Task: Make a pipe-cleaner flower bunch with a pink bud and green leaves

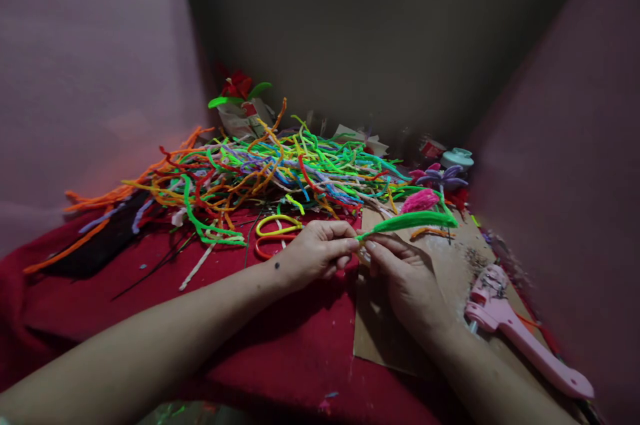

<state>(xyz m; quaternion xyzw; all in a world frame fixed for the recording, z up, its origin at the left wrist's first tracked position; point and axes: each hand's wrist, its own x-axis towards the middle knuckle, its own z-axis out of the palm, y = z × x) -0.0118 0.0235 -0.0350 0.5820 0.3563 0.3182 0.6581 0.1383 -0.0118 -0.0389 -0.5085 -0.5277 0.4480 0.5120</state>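
Note:
A bright green pipe cleaner [415, 220], bent into a long narrow leaf-like loop, extends to the right above my fingers. My left hand [325, 248] pinches its left end between thumb and fingertips. Close beside it, my right hand [407, 275] also has thumb and fingers closed on the same end. The exact spot between the fingertips is partly hidden. Just behind the green piece lies a pink fuzzy bud [421, 200]. Scissors with a yellow and a red handle loop [270, 248] lie left of my left hand, their blades out of sight.
A big tangle of coloured pipe cleaners [280, 165] covers the table's back. Cardboard [385, 345] lies under my right hand on the red cloth [280, 358]. A pink glue gun [530, 342] rests at right. Behind are a purple flower [443, 176] and a pale blue-green container [457, 158].

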